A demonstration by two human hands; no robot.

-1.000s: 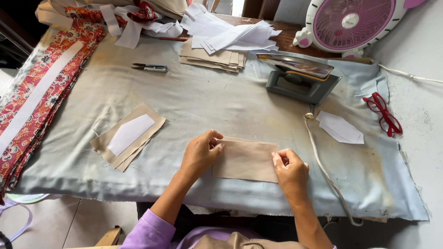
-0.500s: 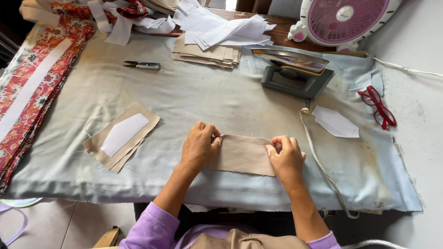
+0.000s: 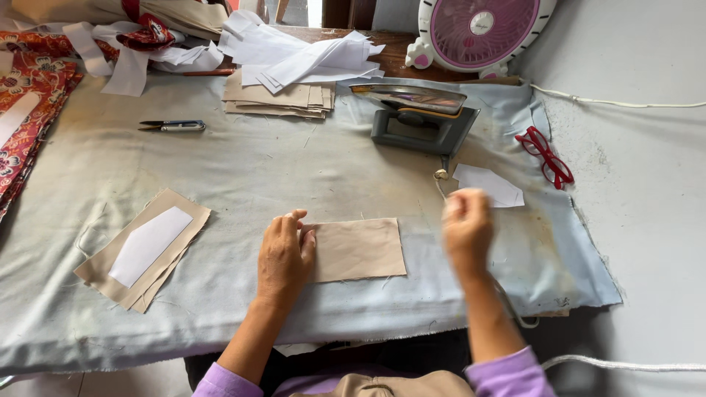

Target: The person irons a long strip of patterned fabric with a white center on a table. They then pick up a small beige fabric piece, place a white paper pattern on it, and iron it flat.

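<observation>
A tan rectangle of cloth [image 3: 360,248] lies flat on the grey table cover [image 3: 243,176] near the front edge. My left hand [image 3: 284,257] rests palm down on its left end, pinning it. My right hand [image 3: 466,226] is lifted off the cloth to the right, blurred with motion, fingers curled with nothing visible in them. It hovers just below a white paper template [image 3: 488,184] and the iron's cord. An iron [image 3: 419,116] stands behind, at the back of the cover.
A stack of tan pieces with a white template [image 3: 145,246] lies at left. Scissors [image 3: 173,126], more tan pieces [image 3: 278,97], white papers [image 3: 301,56], red patterned fabric [image 3: 29,110], red glasses [image 3: 546,156] and a pink fan [image 3: 478,31] ring the work area.
My right hand has left the right end of the tan cloth and risen toward the right. The left hand stays on the cloth.
</observation>
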